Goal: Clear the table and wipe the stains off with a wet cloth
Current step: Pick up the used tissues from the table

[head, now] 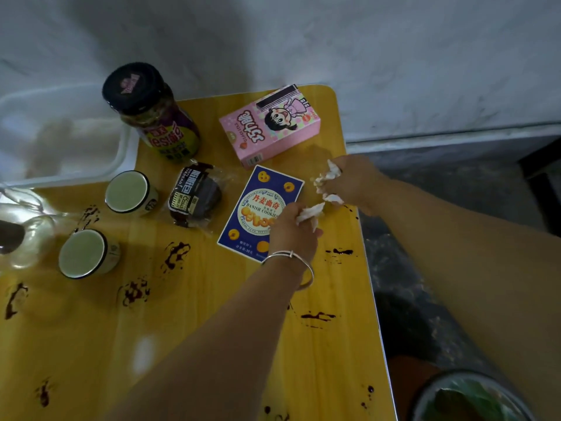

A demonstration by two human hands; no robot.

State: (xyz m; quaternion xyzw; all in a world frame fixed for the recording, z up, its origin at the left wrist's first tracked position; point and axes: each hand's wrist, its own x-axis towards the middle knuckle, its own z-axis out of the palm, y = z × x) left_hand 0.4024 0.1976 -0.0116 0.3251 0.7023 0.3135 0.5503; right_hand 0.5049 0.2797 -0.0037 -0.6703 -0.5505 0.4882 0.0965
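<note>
A yellow wooden table (212,314) carries several dark red stains (176,253). My left hand (291,229) is closed on a crumpled white tissue (309,212) over the corner of a blue Danish cookie box (258,208). My right hand (349,180) grips more scraps of white tissue (331,173) near the table's right edge. Also on the table are a pink snack box (273,126), a dark-lidded jar (151,113), a wrapped dark bread (194,196) and two mugs (129,191) (86,253).
A white plastic tub (60,132) stands at the left beyond the table. A glass vessel (27,235) sits at the table's left edge. A basin holding green leaves (467,399) is on the floor at the lower right. A grey wall runs behind.
</note>
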